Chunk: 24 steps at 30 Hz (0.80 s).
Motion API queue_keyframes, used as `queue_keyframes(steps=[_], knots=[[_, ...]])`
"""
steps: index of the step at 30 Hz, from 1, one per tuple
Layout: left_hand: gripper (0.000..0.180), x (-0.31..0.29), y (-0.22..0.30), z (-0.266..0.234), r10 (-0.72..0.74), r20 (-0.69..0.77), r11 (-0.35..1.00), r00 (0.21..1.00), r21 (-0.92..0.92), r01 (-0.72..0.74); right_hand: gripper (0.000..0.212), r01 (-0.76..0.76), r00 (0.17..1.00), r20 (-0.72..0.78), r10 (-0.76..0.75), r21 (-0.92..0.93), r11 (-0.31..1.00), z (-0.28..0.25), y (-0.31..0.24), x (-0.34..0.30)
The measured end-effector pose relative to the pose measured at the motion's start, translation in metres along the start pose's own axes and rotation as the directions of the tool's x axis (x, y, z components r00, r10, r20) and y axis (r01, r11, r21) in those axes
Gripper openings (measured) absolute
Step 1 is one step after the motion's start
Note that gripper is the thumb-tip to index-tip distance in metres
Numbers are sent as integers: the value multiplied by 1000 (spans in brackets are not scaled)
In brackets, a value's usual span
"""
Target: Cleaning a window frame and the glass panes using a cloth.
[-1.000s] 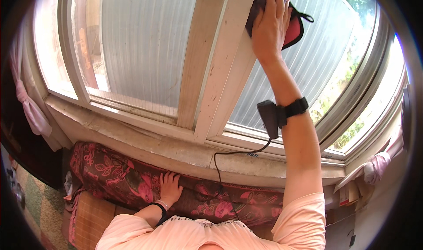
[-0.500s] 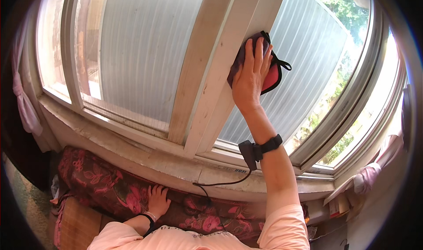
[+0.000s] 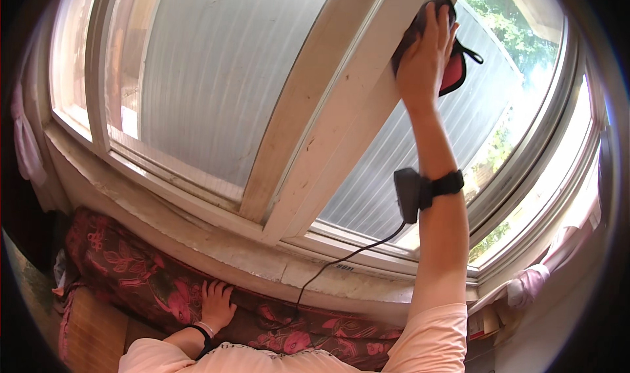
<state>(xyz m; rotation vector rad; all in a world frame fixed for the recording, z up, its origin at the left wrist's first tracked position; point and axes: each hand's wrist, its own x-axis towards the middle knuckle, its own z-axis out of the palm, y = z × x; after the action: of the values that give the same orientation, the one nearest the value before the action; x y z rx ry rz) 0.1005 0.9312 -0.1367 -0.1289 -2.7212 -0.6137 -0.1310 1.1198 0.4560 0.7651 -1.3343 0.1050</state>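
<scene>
With fingers together, my right hand [image 3: 423,64] presses a dark cleaning cloth [image 3: 410,38] with a pink-red side and black trim against the upper part of the pale window frame post [image 3: 348,104]. A black loop sticks out from the cloth's right side. Around my right forearm sits a strapped black device [image 3: 412,194] with a cable hanging from it. Down at the left, my left hand [image 3: 218,305] lies with spread fingers on a dark red floral cover [image 3: 144,274] and holds nothing.
Window panes [image 3: 223,77] stand on both sides of the post, with corrugated sheeting behind them. A worn sill [image 3: 249,255] runs below. Tied pink curtains [image 3: 528,284] hang at either side. A black cable [image 3: 348,257] crosses the sill.
My right hand has slid the cloth up along the post, toward the upper right of the view. My left hand still rests on the floral cover. The whole view has shifted slightly.
</scene>
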Motion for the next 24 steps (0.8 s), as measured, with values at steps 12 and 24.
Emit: queue_keyframes(steps=[12, 24], knots=[[59, 6, 5, -1, -4, 24, 1000, 1000, -10, 4, 45, 28, 988, -151, -36, -50, 998, 17, 61, 98], [59, 0, -1, 10, 10, -41, 1000, 999, -2, -10, 46, -346, 896, -134, 424, 388, 854, -23, -13, 20]])
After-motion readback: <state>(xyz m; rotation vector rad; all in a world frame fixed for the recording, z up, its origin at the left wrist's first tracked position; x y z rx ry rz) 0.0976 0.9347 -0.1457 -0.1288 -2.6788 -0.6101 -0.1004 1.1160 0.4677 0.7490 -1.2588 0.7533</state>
